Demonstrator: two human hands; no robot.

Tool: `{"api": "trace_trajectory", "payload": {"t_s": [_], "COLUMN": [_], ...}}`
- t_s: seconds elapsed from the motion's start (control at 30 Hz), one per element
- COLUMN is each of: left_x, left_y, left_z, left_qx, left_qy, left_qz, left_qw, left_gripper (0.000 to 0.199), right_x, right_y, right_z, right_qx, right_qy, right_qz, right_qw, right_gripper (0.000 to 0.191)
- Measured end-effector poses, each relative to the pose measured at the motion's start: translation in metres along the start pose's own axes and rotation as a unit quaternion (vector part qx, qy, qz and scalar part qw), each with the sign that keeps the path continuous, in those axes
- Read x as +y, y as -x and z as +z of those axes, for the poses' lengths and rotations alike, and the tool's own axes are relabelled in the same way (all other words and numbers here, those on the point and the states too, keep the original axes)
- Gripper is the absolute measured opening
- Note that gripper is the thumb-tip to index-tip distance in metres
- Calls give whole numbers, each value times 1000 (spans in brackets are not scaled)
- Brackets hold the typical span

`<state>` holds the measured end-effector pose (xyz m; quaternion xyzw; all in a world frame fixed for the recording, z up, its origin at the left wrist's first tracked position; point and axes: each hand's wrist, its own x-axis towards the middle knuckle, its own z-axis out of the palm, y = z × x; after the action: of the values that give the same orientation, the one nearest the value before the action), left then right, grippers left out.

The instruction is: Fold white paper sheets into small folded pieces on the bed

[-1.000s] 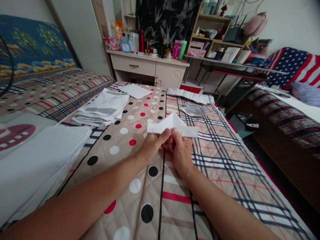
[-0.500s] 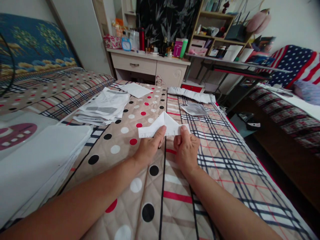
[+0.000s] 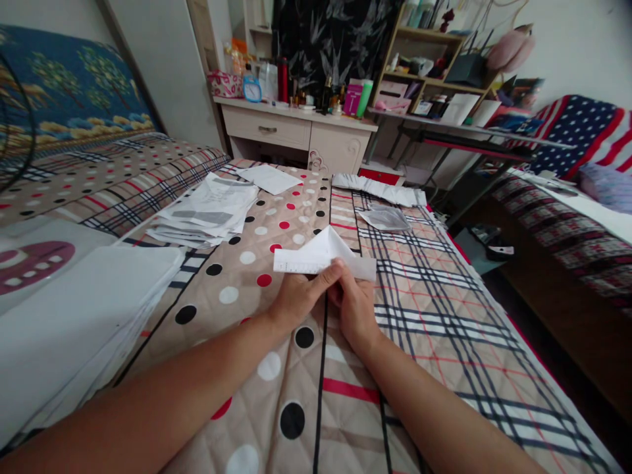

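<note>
A folded sheet of white paper (image 3: 323,245) is held above the bed, its top coming to a triangular peak over a long strip with faint print along the lower edge. My left hand (image 3: 301,294) grips it from below, thumb pressed on the strip near the middle. Beside it, my right hand (image 3: 356,304) pinches the same strip, its thumb meeting the left thumb. The fingers behind the paper are partly hidden.
A quilted bedspread (image 3: 276,395) lies under my arms. To the left are a stack of printed papers (image 3: 202,210) and a larger white stack (image 3: 83,322). A clear plastic packet (image 3: 385,218) and a crumpled white strip (image 3: 378,189) lie ahead. A dresser (image 3: 266,128) stands beyond.
My right hand has slid left along the strip from its right end to the middle, so the thumbs now meet. The paper's right end now sticks out past the right hand.
</note>
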<state>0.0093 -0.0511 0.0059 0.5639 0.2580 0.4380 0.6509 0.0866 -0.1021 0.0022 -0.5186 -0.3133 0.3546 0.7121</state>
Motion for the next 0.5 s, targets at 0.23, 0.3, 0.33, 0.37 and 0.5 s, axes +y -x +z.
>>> {"api": "trace_trajectory", "payload": {"t_s": [0.23,0.3,0.33,0.37,0.5], "left_x": [-4,-8,-9,-9,-7], "left_y": [-7,-12,-14,-17,-29], "left_z": [-4,-7,-9,-10,-23], "left_qx": [36,56,69,80,129], "left_qy": [-8,-17,-19,-18,28], "left_qz": [41,47,49,51,66], "left_qw": [998,997,996,995,989], "left_gripper": [31,40,45,48,51], "right_x": [-9,-9,-8,-7,-5], "right_y": [0,-2,-3,-4,-12], "right_z": [-6,-7,-7,-7,-12], "right_qx": [33,49,59,66,94], "right_qy": [56,49,40,28,-31], "right_qz": [-32,-46,-49,-48,-32], "right_qw": [997,997,996,996,995], "right_gripper": [47,46,45,43,39]}}
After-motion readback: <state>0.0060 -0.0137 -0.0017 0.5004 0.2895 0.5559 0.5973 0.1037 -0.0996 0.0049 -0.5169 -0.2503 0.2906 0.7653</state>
